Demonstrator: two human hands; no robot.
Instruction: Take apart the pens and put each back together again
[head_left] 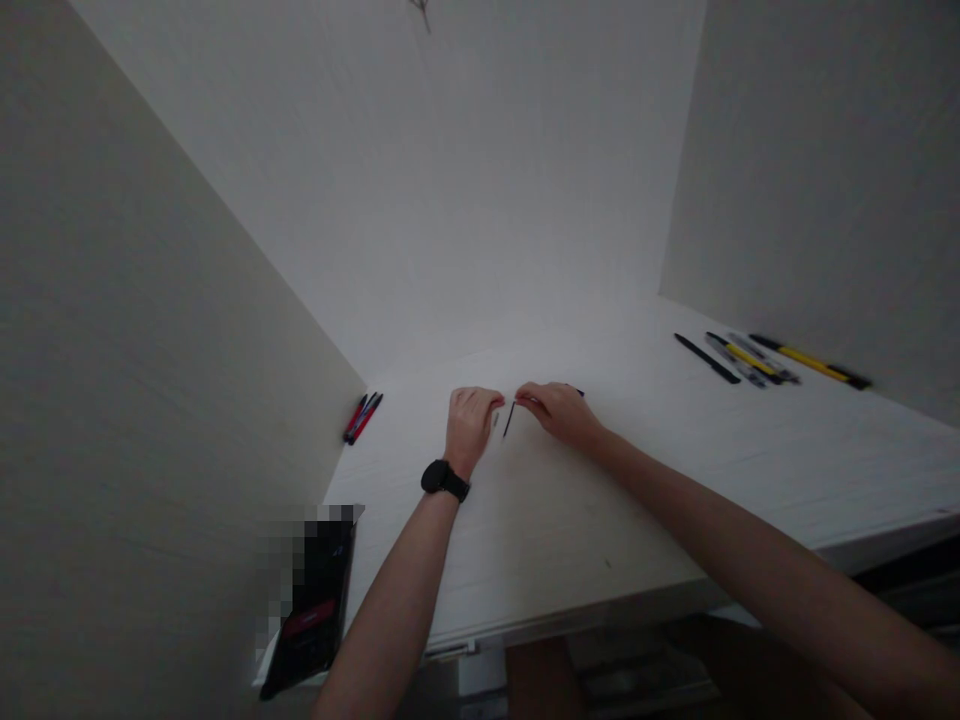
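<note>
Nearest of all, left of and well below the thin black stick [509,420], a flat black pouch [315,600] with a red item in it hangs over the front edge of the white wooden worktop [637,500]. Its upper part is blurred out. A black wristwatch [445,479] sits on the wrist of the left hand [472,425]. That hand rests just left of the stick with its fingers [487,403] curled inward. A small pale piece [495,420] shows at their tips, but I cannot tell whether they grip it. The right hand [559,410] lies just right of the stick. Its fingers [531,400] are pinched together on the stick's far end, so the stick slants down and leftward into the narrow gap between the two hands. Its free near end points toward the left hand, and both hands are about equally close to it. A dark purple object [576,391] peeks out behind the right hand. Two red and blue pens [363,417] lie well to the stick's left, against the side wall. A row of black and yellow pens [757,358] lies far to its right, with bare worktop between.
</note>
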